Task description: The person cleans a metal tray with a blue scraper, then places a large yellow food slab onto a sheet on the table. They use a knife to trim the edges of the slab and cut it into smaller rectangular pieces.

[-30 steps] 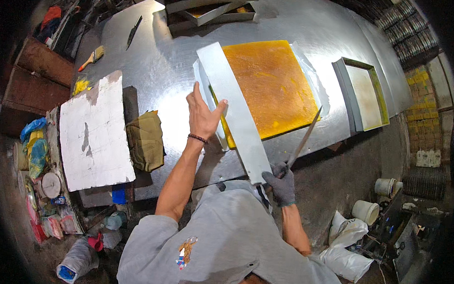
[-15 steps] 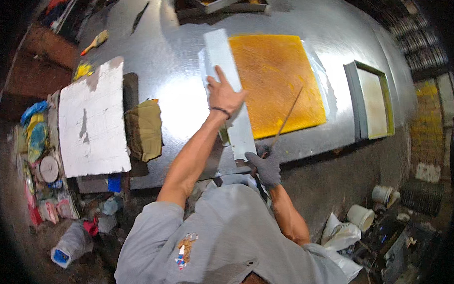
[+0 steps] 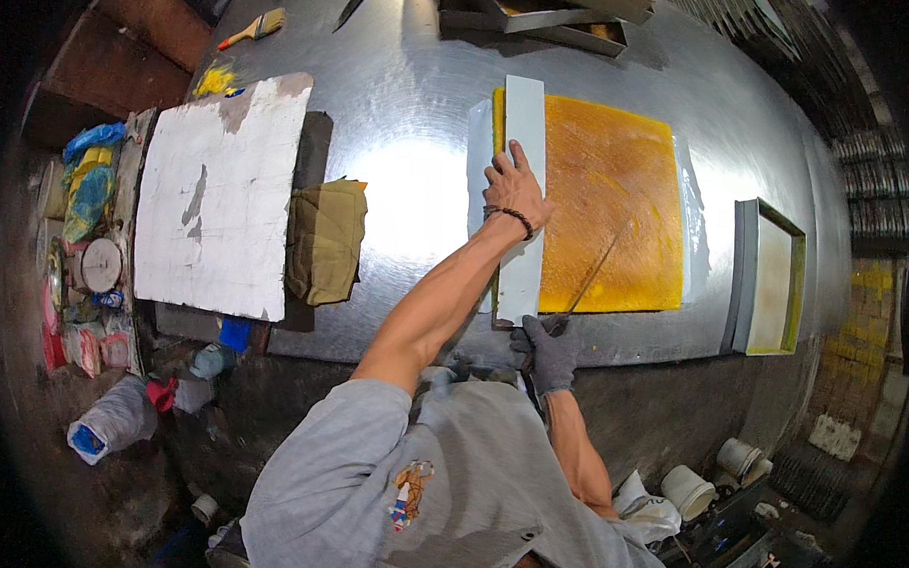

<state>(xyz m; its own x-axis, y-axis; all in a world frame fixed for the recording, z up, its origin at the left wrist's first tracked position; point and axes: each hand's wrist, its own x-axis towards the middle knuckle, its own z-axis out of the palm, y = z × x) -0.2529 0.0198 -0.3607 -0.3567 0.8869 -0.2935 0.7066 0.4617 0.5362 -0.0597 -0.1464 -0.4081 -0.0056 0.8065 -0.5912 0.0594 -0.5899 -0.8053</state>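
A square yellow-orange slab [image 3: 612, 204] with a grainy surface lies on the metal table. A long pale flat strip [image 3: 526, 106] lies along its left part, and a narrow yellow edge shows left of the strip. My bare left hand [image 3: 518, 198] rests on the strip's middle with its fingers spread. In a grey glove, my right hand [image 3: 552, 358] is closed at the strip's near end, round the handle of a long thin-bladed knife [image 3: 595, 275]. The blade slants up and right over the slab's near part; the handle is mostly hidden.
Left on the metal table [image 3: 404, 282] are a worn white board [image 3: 232, 216], a folded olive cloth [image 3: 326, 241] and a paintbrush [image 3: 253, 29]. A dark-handled blade [image 3: 356, 5] and metal frames [image 3: 544, 25] lie at the back. A shallow framed tray [image 3: 772, 280] stands at right.
The pale strip has shifted right over the slab, from beside its left edge, and straightened. My left hand has moved with it. The whole view has also turned and shifted.
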